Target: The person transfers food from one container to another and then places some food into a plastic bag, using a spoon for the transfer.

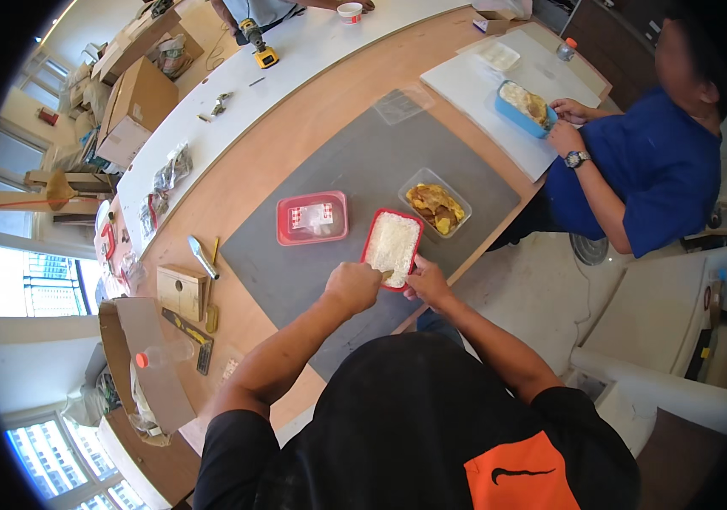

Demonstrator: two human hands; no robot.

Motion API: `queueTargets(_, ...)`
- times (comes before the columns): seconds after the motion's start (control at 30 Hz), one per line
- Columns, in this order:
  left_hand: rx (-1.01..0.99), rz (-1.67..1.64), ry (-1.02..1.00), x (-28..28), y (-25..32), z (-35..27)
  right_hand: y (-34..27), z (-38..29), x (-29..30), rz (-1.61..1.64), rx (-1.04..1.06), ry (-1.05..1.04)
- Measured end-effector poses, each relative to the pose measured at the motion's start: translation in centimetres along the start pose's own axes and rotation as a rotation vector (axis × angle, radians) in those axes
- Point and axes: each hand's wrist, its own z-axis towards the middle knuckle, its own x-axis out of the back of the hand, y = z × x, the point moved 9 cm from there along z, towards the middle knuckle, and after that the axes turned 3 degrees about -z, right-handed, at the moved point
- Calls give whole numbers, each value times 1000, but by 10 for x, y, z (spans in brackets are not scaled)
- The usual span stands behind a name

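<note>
A red plastic lunch box (419, 237) full of white rice (394, 240) is before me over the grey board (344, 159). My right hand (428, 282) grips its near right corner. My left hand (352, 288) is closed on what looks like a utensil (388, 275); its tip meets the rice at the near end, and its handle is hidden in the fist. Behind the box to the right sits a clear plastic container (426, 181) of omelette (438, 205). To the left lies a pink lidded box (312, 234) with a checked plastic packet (312, 217) on top.
A co-worker (644, 166) sits at the right, both hands at a blue lunch box (532, 125). Leftward lie pliers (203, 256), a wooden block (180, 292), a carpenter's square (186, 328) and a plastic bottle (169, 354). A yellow cordless drill (264, 54) stands on the far white panel.
</note>
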Motion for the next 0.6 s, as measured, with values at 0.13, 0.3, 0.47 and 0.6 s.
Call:
queueTargets(0.13, 76, -162, -12, -17, -23, 0, -20, 14, -2, -164, 137, -216)
queueTargets(0.3, 212, -227, 116, -20, -31, -9, -3, 30, 8, -160, 161, -181)
queueTargets(0.47, 299, -348, 233, -23, -51, -22, 13, 14, 18, 183, 49, -71)
queueTargets(0.6, 275, -467, 318, 2, -58, -32, 35, -4, 33, 208, 14, -34)
